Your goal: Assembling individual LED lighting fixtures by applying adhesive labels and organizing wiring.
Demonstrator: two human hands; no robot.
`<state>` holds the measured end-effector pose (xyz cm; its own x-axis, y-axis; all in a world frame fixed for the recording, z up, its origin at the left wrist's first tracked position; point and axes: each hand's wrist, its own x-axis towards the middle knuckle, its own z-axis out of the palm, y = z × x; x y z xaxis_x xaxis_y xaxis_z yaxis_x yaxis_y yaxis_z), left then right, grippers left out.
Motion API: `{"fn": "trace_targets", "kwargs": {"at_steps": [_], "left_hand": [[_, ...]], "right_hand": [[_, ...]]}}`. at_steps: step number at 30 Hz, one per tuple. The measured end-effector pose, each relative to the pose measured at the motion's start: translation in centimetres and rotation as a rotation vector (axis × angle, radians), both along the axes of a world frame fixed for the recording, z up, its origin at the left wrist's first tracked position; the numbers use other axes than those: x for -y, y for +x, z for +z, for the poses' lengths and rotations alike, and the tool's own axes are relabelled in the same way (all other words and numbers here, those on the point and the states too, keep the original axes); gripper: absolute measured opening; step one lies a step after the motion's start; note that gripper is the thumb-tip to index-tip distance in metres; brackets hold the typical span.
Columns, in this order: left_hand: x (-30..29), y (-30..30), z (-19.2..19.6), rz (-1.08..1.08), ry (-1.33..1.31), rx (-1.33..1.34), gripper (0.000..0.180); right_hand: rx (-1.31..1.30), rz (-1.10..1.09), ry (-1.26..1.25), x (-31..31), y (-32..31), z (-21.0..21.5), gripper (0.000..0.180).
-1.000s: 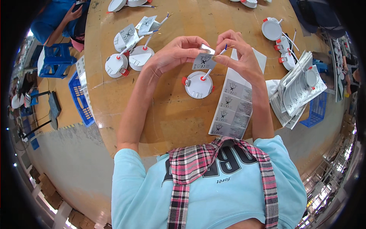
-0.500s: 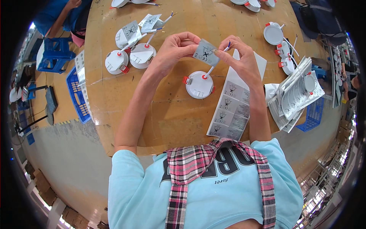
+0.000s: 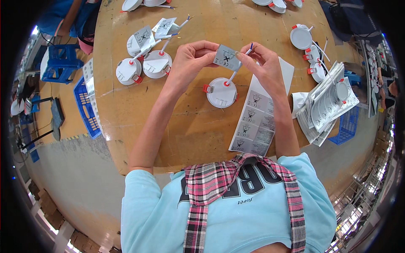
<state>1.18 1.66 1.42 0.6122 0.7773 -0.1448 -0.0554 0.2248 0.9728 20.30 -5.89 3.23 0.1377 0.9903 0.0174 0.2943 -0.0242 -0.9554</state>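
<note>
A silver-grey printed label (image 3: pixel 225 57) is stretched between my two hands above the table. My left hand (image 3: pixel 190 63) pinches its left edge between thumb and fingers. At the right edge, my right hand (image 3: pixel 266 71) is closed on the label beside the white cable (image 3: pixel 233 76), whose bared end pokes up past the fingers. That cable rises from a round white downlight (image 3: pixel 222 97) lying back side up, with red-tipped spring clips at its sides. Under my right forearm lies a backing sheet (image 3: pixel 252 122) with several more silver labels; its upper part is bare white.
Several labelled and unlabelled downlights (image 3: pixel 128 71) sit left of my hands. More downlights (image 3: pixel 301 39) lie at the right, near a thick stack of label sheets (image 3: pixel 316 111). A blue basket (image 3: pixel 85 110) and blue stool (image 3: pixel 63 63) stand off the left edge, near another person's arm (image 3: pixel 69 17).
The label has shifted slightly left and turned a little in my hands, lying nearer the cable. My right hand has moved slightly downward. The downlight stays almost where it was.
</note>
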Motion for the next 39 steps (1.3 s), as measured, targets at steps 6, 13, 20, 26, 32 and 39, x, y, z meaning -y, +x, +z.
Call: {"fn": "trace_targets", "kwargs": {"at_steps": [6,13,20,26,32,39], "left_hand": [[0.15,0.06,0.24,-0.008,-0.02,0.003,0.021],[0.09,0.13,0.24,-0.016,-0.052,0.024,0.021],[0.06,0.07,0.31,-0.056,-0.044,0.049,0.026],[-0.01,-0.01,0.39,-0.074,-0.073,0.06,0.029],[-0.1,0.04,0.33,-0.077,-0.091,0.065,0.029],[-0.15,-0.13,-0.03,-0.06,-0.142,0.109,0.035]], "right_hand": [[-0.023,-0.01,0.011,-0.02,-0.1,0.03,0.014],[0.01,-0.013,0.016,-0.1,-0.2,0.06,0.014],[0.02,-0.018,0.015,-0.14,-0.37,-0.01,0.014],[0.041,-0.016,0.03,-0.15,-0.25,-0.19,0.015],[0.063,-0.024,0.005,-0.09,-0.43,0.17,0.016],[0.086,-0.049,0.021,0.0,-0.66,0.05,0.017]]}}
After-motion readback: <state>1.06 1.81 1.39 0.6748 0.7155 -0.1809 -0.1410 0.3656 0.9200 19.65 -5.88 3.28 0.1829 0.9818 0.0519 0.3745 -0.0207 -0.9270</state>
